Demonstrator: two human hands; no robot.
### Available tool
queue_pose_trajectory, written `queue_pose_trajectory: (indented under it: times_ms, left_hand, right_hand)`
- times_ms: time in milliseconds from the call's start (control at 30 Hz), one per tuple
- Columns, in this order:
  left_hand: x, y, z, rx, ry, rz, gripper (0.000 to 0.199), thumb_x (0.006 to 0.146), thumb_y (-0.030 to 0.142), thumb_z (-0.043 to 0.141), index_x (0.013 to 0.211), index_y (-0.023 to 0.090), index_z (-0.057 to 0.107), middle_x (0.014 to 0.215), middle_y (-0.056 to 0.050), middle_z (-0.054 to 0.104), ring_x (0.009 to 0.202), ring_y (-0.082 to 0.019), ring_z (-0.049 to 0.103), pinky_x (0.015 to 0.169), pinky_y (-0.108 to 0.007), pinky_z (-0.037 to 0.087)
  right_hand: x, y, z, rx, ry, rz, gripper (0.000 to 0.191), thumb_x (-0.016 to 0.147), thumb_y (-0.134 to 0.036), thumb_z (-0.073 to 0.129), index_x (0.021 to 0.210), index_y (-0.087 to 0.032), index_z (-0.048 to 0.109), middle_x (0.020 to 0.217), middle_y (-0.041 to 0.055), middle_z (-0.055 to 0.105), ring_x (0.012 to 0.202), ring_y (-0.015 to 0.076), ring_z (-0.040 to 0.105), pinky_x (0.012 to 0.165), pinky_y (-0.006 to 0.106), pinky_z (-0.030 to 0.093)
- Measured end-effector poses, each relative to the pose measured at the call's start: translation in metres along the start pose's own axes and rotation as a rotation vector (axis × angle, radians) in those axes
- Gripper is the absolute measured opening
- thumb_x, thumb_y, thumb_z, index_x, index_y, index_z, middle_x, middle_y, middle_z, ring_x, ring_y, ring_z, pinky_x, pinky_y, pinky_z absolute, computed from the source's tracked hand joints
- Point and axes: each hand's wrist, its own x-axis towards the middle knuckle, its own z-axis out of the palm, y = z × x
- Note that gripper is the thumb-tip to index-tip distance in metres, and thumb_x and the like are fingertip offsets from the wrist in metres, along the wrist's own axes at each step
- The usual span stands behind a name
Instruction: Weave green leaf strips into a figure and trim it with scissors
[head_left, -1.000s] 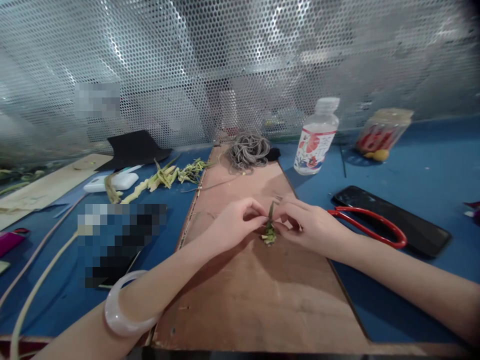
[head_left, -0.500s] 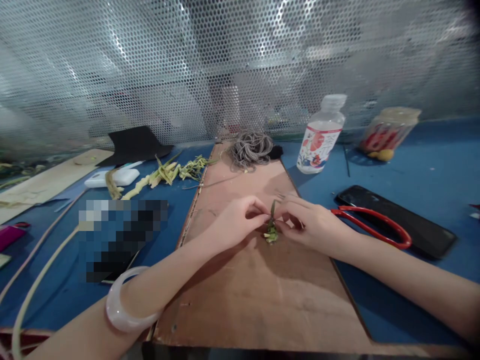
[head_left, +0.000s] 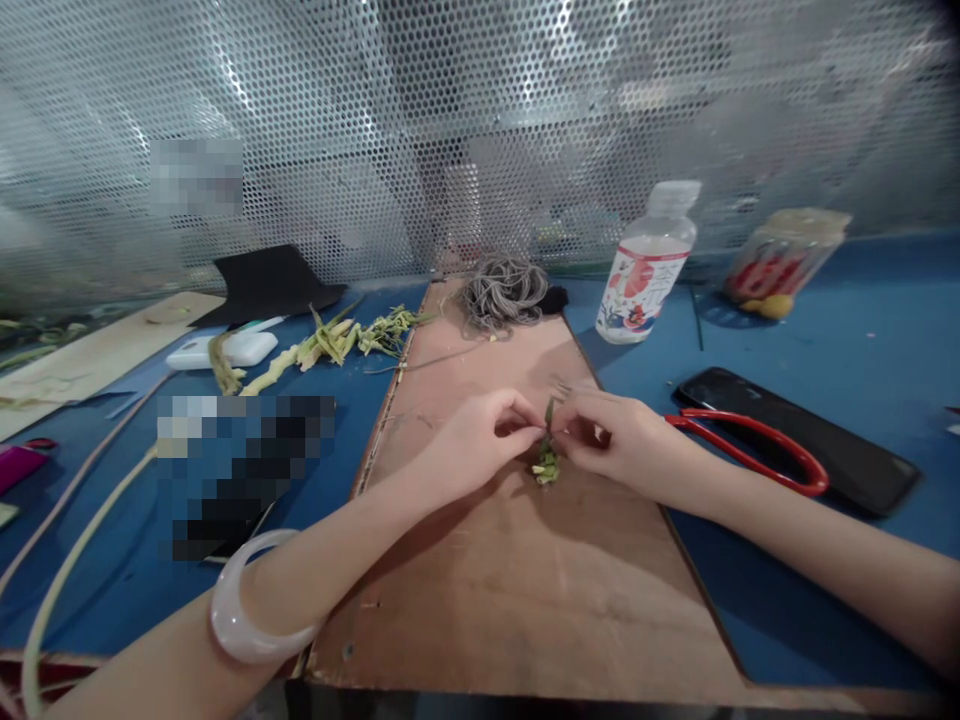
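Note:
My left hand (head_left: 487, 435) and my right hand (head_left: 626, 445) meet over the wooden board (head_left: 480, 590). Between their fingertips is a small green leafy sprig (head_left: 546, 466), its pointed leaf upward and its clumped, paler end hanging below. Both thumbs and forefingers are pinched together at the sprig's middle. Whether a thread or stem is also between the fingers is too small to tell. A pale bangle (head_left: 232, 610) circles my left wrist.
Grey yarn (head_left: 504, 292) lies at the board's far end. Right of it stand a labelled bottle (head_left: 646, 270) and a jar (head_left: 787, 255). Red-handled scissors (head_left: 780, 445) rest on a black phone (head_left: 862, 450). Plant pieces (head_left: 330, 340) lie left, near a white device (head_left: 225, 350).
My right hand's fingertips have closed in slightly on the sprig, and both hands keep their pinch at its middle. The whole view has shifted slightly.

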Motion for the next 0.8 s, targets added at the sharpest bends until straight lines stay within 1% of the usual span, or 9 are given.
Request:
queue_pose_trajectory:
  times_ms: [100, 200, 367, 467, 633, 800]
  left_hand:
    - [0.0, 0.001, 0.0, 0.017, -0.001, 0.02, 0.007, 0.077, 0.018, 0.054, 0.082, 0.014, 0.057, 0.079, -0.003, 0.064, 0.072, -0.011, 0.06, 0.066, -0.023, 0.047]
    - [0.0, 0.002, 0.0, 0.025, -0.018, 0.028, 0.007, 0.078, 0.018, 0.053, 0.082, 0.014, 0.057, 0.079, -0.003, 0.064, 0.072, -0.011, 0.06, 0.065, -0.023, 0.047]
    - [-0.001, 0.005, 0.0, 0.052, -0.038, 0.041, 0.007, 0.079, 0.018, 0.051, 0.082, 0.015, 0.056, 0.079, -0.002, 0.064, 0.072, -0.012, 0.06, 0.066, -0.024, 0.047]
    - [-0.002, 0.006, 0.0, 0.075, -0.04, 0.07, 0.008, 0.079, 0.017, 0.05, 0.083, 0.015, 0.056, 0.08, -0.002, 0.064, 0.073, -0.011, 0.06, 0.067, -0.024, 0.047]
    - [-0.003, 0.004, 0.001, 0.022, -0.035, 0.074, 0.009, 0.079, 0.019, 0.051, 0.086, 0.016, 0.055, 0.082, -0.002, 0.063, 0.075, -0.012, 0.06, 0.069, -0.024, 0.048]
    - [0.0, -0.002, 0.003, -0.106, -0.046, 0.022, 0.011, 0.076, 0.018, 0.055, 0.087, 0.015, 0.053, 0.087, -0.004, 0.063, 0.083, -0.013, 0.06, 0.077, -0.027, 0.048]
  right_hand:
    - [0.001, 0.001, -0.001, 0.093, -0.064, 0.105, 0.002, 0.074, -0.018, 0.052, 0.074, -0.018, 0.054, 0.063, -0.003, 0.049, 0.056, 0.0093, 0.045, 0.051, 0.02, 0.035]
    - [0.002, 0.002, -0.003, 0.18, -0.115, 0.186, 0.005, 0.076, -0.022, 0.052, 0.073, -0.018, 0.053, 0.062, -0.0042, 0.046, 0.055, 0.0086, 0.041, 0.05, 0.02, 0.033]
    - [0.005, 0.0, -0.01, 0.336, -0.236, 0.247, 0.011, 0.078, -0.024, 0.049, 0.069, -0.018, 0.049, 0.057, -0.0064, 0.039, 0.051, 0.0067, 0.033, 0.047, 0.018, 0.028]
    - [0.006, -0.001, -0.013, 0.438, -0.294, 0.303, 0.01, 0.079, -0.023, 0.047, 0.071, -0.018, 0.048, 0.056, -0.0066, 0.039, 0.049, 0.0061, 0.033, 0.045, 0.017, 0.028]
    - [0.006, 0.0, -0.013, 0.538, -0.29, 0.356, 0.009, 0.079, -0.022, 0.046, 0.073, -0.017, 0.048, 0.058, -0.0055, 0.042, 0.048, 0.0057, 0.037, 0.042, 0.017, 0.029]
    - [0.005, -0.004, -0.015, 0.572, -0.268, 0.4, 0.009, 0.078, -0.023, 0.047, 0.073, -0.016, 0.051, 0.057, -0.0052, 0.043, 0.047, 0.0053, 0.036, 0.04, 0.016, 0.028]
